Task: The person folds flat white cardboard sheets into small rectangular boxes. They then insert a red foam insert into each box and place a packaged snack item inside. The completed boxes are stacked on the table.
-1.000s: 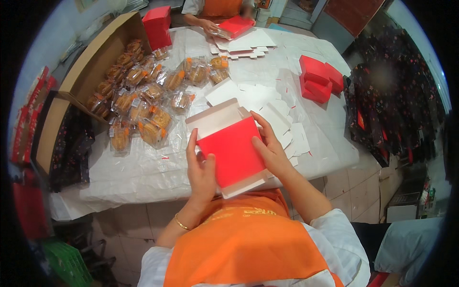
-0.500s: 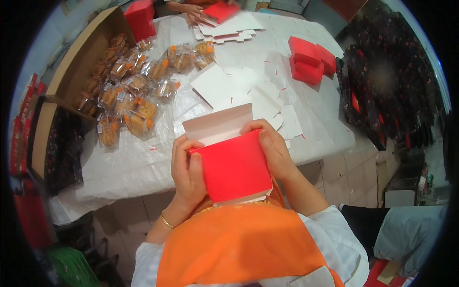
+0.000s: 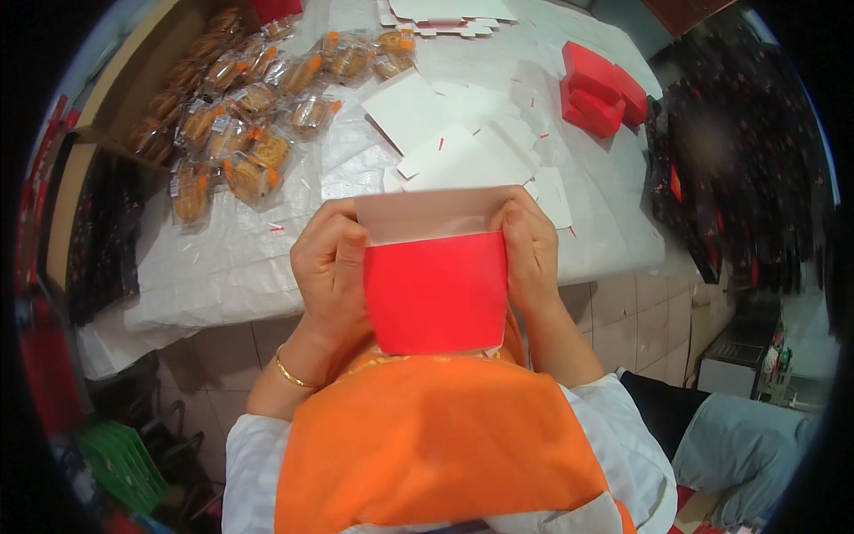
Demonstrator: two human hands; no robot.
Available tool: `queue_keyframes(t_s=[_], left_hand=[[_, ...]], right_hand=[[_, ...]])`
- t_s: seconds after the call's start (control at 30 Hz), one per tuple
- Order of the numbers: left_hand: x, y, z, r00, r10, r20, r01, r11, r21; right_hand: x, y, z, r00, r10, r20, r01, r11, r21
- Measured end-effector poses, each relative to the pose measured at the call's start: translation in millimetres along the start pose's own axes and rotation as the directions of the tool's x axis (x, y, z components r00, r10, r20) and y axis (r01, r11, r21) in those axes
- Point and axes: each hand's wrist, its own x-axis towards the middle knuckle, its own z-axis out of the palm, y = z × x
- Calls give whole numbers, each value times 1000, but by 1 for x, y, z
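A red cardboard box (image 3: 436, 294) with a pale inside is held upright in front of my orange apron, over the near edge of the table. Its far flap (image 3: 418, 214) stands raised, white side toward me. My left hand (image 3: 334, 262) grips the box's left side, thumb on top near the corner and fingers behind it. On the opposite side, my right hand (image 3: 532, 249) pinches the right edge near the flap, with its fingers partly hidden behind the card.
Wrapped baked pastries (image 3: 258, 116) lie on the white-covered table (image 3: 222, 276) at left, beside a large brown carton (image 3: 116, 80). Flat white card pieces (image 3: 471, 133) lie ahead. Red boxes (image 3: 600, 89) are stacked at right. A person's grey-clad leg (image 3: 738, 454) is at lower right.
The box has turned more level, and both hands have moved along its sides toward the flap's corners. My view has tipped downward, so the other person's hands across the table are gone from sight.
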Motion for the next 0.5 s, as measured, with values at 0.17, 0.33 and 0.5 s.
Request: queue_keyframes(t_s=[0.17, 0.33, 0.5], left_hand=[[-11, 2, -5, 999, -41, -21, 41, 999, 12], [-15, 3, -6, 998, -59, -9, 58, 990, -131], [-10, 0, -17, 985, 77, 157, -82, 996, 26]], right_hand=[[-1, -15, 19, 981, 90, -171, -42, 962, 268], [0, -4, 1, 998, -4, 59, 5, 1000, -20], [1, -9, -4, 980, -172, 99, 180, 980, -82]])
